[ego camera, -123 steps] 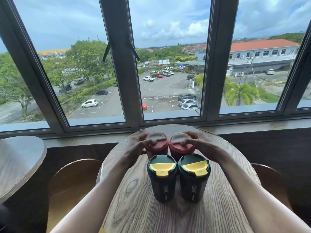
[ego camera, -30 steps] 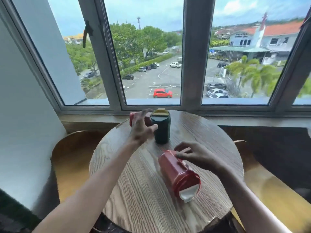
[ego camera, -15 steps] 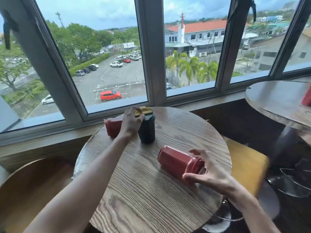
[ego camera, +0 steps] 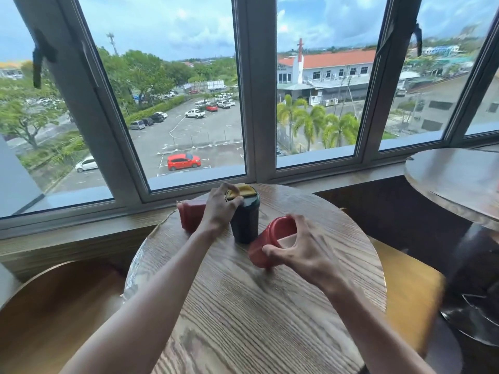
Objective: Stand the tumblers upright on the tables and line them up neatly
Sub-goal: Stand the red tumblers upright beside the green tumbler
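On the round wooden table [ego camera: 243, 314] a dark green tumbler [ego camera: 246, 222] with a yellow lid stands upright near the window. My left hand [ego camera: 220, 209] rests on its lid and left side. Behind that hand a red tumbler [ego camera: 190, 214] lies on its side. My right hand [ego camera: 299, 249] grips the lid end of a second red tumbler [ego camera: 263, 247], which is tilted, its lid raised and its base down on the table just right of the green one.
A second round table [ego camera: 453, 182] stands to the right by the window. A wooden chair seat [ego camera: 51, 314] sits at the left, another chair [ego camera: 407, 292] at the right. The window sill [ego camera: 81, 225] runs behind the table.
My right hand has tipped the near red tumbler up from lying flat and brought it closer to the green one. My left hand stays on the green tumbler.
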Demonstrator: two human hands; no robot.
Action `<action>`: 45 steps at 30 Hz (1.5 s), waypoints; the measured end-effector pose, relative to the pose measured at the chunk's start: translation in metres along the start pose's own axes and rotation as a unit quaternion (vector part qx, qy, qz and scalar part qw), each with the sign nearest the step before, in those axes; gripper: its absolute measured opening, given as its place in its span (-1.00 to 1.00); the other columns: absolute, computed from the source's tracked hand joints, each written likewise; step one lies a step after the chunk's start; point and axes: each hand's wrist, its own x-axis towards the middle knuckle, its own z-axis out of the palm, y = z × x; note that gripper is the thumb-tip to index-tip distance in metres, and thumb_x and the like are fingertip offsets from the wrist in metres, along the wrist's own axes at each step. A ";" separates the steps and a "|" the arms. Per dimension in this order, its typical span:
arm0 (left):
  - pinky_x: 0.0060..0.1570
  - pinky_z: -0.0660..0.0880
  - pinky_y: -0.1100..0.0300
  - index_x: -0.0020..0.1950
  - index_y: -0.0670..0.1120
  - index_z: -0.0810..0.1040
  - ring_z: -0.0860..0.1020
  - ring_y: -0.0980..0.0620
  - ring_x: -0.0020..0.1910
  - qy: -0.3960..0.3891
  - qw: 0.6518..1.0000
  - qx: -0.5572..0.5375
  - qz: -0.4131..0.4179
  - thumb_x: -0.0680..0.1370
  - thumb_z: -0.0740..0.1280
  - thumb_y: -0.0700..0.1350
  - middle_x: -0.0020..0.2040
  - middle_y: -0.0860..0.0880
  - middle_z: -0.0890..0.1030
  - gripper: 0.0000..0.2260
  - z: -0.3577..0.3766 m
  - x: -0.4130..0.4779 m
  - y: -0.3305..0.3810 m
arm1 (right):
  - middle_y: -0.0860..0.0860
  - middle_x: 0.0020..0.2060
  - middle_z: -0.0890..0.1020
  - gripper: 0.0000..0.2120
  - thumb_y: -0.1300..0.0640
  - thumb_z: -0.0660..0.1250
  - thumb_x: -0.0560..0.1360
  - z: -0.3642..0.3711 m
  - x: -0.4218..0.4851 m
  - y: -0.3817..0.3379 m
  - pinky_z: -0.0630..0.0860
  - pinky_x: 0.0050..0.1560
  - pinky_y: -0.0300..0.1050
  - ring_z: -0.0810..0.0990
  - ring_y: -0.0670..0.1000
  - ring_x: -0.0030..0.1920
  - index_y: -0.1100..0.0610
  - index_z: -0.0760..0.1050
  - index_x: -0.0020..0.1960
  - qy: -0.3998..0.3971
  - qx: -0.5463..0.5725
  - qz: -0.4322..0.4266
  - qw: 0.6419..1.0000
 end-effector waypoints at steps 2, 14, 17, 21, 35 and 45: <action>0.08 0.27 0.22 0.07 -0.05 0.56 0.44 -0.01 0.10 -0.001 1.000 -0.001 -0.005 0.48 0.39 -0.12 0.18 -0.14 0.50 -0.83 0.000 0.002 -0.001 | -0.01 0.19 0.51 -0.11 -0.43 0.37 0.18 0.007 0.018 -0.011 0.48 0.17 0.03 0.49 0.07 0.18 -0.06 0.26 0.38 0.000 -0.032 0.012 0.999; 0.11 0.29 0.19 0.07 -0.05 0.58 0.44 0.00 0.16 -0.005 1.000 -0.006 -0.013 0.48 0.41 -0.09 0.18 -0.12 0.51 -0.82 -0.002 0.007 -0.005 | 0.12 0.29 0.44 -0.08 -0.43 0.39 0.24 0.013 0.059 -0.049 0.40 0.16 0.05 0.37 0.17 0.30 0.12 0.30 0.38 -0.041 -0.143 0.052 0.988; 0.15 0.31 0.17 0.07 -0.05 0.58 0.45 -0.03 0.19 -0.006 1.000 -0.005 -0.013 0.47 0.41 -0.10 0.18 -0.12 0.51 -0.82 -0.001 0.006 -0.004 | 0.15 0.35 0.39 -0.02 -0.48 0.35 0.24 0.007 0.060 -0.049 0.37 0.21 0.07 0.33 0.19 0.35 0.13 0.24 0.43 -0.063 -0.154 0.068 0.984; 0.13 0.30 0.19 0.09 -0.05 0.58 0.45 -0.04 0.22 -0.008 1.000 -0.005 -0.008 0.49 0.41 -0.08 0.17 -0.13 0.51 -0.80 0.000 0.006 -0.006 | 0.19 0.43 0.29 0.11 -0.57 0.24 0.22 0.003 0.061 -0.050 0.27 0.32 0.19 0.26 0.22 0.41 0.17 0.15 0.49 -0.115 -0.193 0.064 0.972; 0.02 0.52 0.00 0.28 -0.11 0.46 0.54 -0.16 0.10 0.166 0.920 -0.146 -0.324 0.37 0.39 0.32 0.18 -0.15 0.55 -0.34 -0.062 0.019 -0.085 | 0.00 0.18 0.47 -0.72 -0.01 0.31 0.49 0.020 0.118 -0.044 0.32 0.26 -0.03 0.41 0.10 0.26 0.03 0.56 0.18 -0.109 -0.086 -0.119 0.983; -0.33 0.45 0.19 0.12 -0.10 0.49 0.50 -0.03 -0.24 0.071 0.876 -0.249 -0.407 0.41 0.45 0.12 -0.17 -0.14 0.52 -0.58 -0.065 0.038 -0.090 | -0.04 0.16 0.43 -0.81 -0.01 0.31 0.48 0.033 0.126 -0.032 0.24 0.25 -0.06 0.41 0.10 0.25 -0.03 0.56 0.07 -0.092 -0.055 -0.114 0.988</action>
